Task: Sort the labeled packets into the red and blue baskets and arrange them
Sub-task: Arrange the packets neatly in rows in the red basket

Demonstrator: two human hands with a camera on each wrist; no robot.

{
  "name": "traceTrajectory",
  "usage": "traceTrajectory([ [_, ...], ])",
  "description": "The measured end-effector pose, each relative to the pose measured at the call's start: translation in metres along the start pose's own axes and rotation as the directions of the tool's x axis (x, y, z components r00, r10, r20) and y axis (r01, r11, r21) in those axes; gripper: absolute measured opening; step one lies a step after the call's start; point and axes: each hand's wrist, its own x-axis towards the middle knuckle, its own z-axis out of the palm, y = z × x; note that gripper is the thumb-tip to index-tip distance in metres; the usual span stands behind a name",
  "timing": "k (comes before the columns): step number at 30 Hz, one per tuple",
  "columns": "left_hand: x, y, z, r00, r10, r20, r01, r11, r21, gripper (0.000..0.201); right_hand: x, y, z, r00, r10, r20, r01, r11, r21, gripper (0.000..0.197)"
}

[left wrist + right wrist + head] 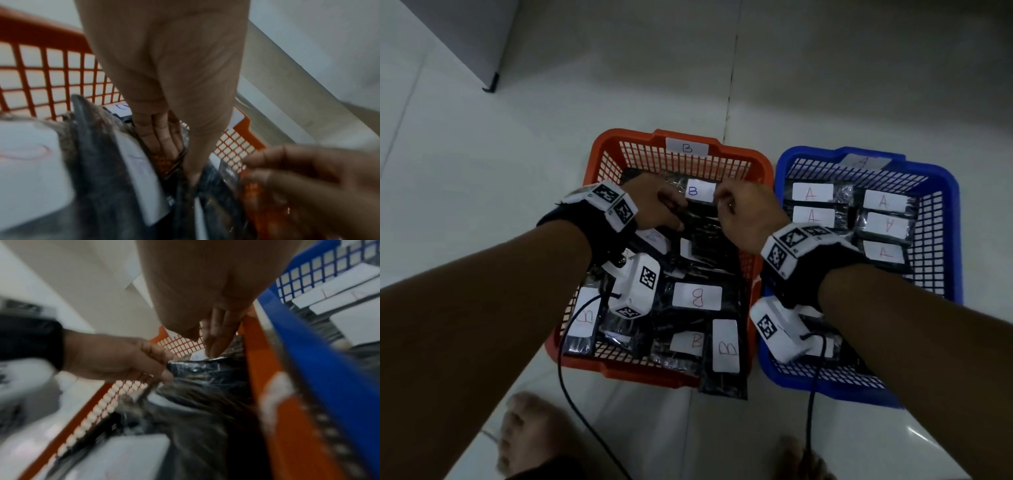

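Note:
The red basket with a "B" tag holds several black packets with white B labels. To its right, the blue basket holds several A-labelled packets in rows. Both hands are at the far end of the red basket on one black packet with a blue "B" label. My left hand grips its left edge with curled fingers. My right hand pinches its right edge beside the label. The wrist views are blurred; the left wrist view shows my left fingers against the packets.
One B packet hangs over the red basket's front rim onto the pale tiled floor. Bare feet stand just in front of the baskets. Black cables trail from both wrist cameras. A cabinet foot sits far left.

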Motion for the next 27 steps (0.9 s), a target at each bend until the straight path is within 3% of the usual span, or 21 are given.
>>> traceTrajectory([
  [4,-0.008,0.0,0.004,0.993,0.111,-0.04,-0.104,0.982,0.158,0.023,0.011,-0.004,0.0,0.998,0.049,-0.042,-0.05,0.998,-0.029,0.026],
  [6,-0.011,-0.004,0.004,0.991,0.123,-0.05,-0.117,0.987,0.112,0.023,0.011,-0.003,-0.002,0.999,0.046,-0.027,-0.047,0.998,-0.04,0.027],
  [9,-0.018,-0.008,0.0,0.986,0.125,-0.115,-0.125,0.992,0.002,0.021,0.011,-0.005,-0.007,0.995,0.018,0.1,-0.01,0.997,-0.075,0.028],
  [13,-0.026,-0.014,-0.006,0.989,0.065,-0.129,-0.081,0.99,-0.119,0.02,0.018,-0.012,-0.003,0.957,0.023,0.291,0.034,0.982,-0.188,0.035],
  [16,-0.03,-0.016,-0.011,0.987,0.024,-0.158,-0.05,0.985,-0.162,0.02,0.023,-0.009,0.004,0.973,0.041,0.226,0.007,0.979,-0.206,0.038],
  [19,-0.032,-0.018,-0.021,0.977,-0.069,-0.201,0.0,0.945,-0.327,0.018,0.025,-0.007,0.009,0.984,0.044,0.172,-0.012,0.983,-0.183,0.039],
  [23,-0.032,-0.027,-0.029,0.904,-0.253,-0.344,0.025,0.836,-0.548,0.019,0.025,-0.009,0.015,0.98,-0.002,0.198,0.051,0.969,-0.243,0.028],
  [27,-0.03,-0.027,-0.024,0.874,-0.274,-0.401,0.014,0.839,-0.543,0.02,0.029,-0.015,0.018,0.961,0.001,0.277,0.112,0.913,-0.393,0.023],
])
